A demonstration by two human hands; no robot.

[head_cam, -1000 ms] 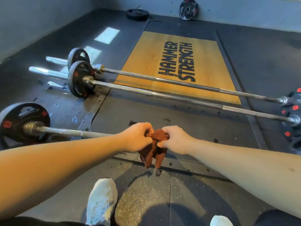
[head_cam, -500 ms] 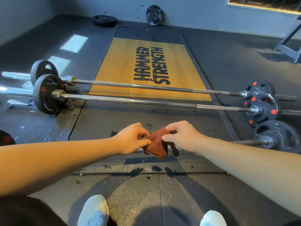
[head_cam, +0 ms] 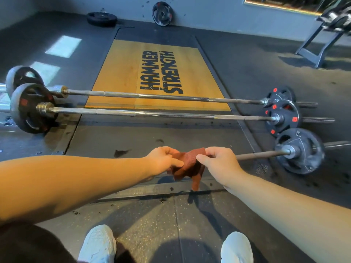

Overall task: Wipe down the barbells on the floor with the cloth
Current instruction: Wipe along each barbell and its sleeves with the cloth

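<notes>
Three barbells lie across the floor in front of me. The nearest barbell [head_cam: 260, 154] is mostly hidden behind my arms; its right stretch and plate show. A reddish-brown cloth [head_cam: 190, 164] hangs between my hands over that bar. My left hand [head_cam: 163, 160] pinches the cloth's left side and my right hand [head_cam: 218, 160] pinches its right side. Whether the cloth touches the bar I cannot tell. The middle barbell [head_cam: 171, 114] and the far barbell [head_cam: 171, 96] lie beyond, both with black plates at each end.
A wooden platform [head_cam: 121, 73] marked HAMMER STRENGTH lies behind the bars. One loose plate [head_cam: 101, 19] lies flat at the back, another plate [head_cam: 162, 13] leans on the wall. A metal rack [head_cam: 322, 40] stands at the back right. My white shoes [head_cam: 98, 243] are near.
The view has swung right, bringing the right-hand plates into sight. The cloth is stretched a little wider between my hands, which stay over the nearest bar.
</notes>
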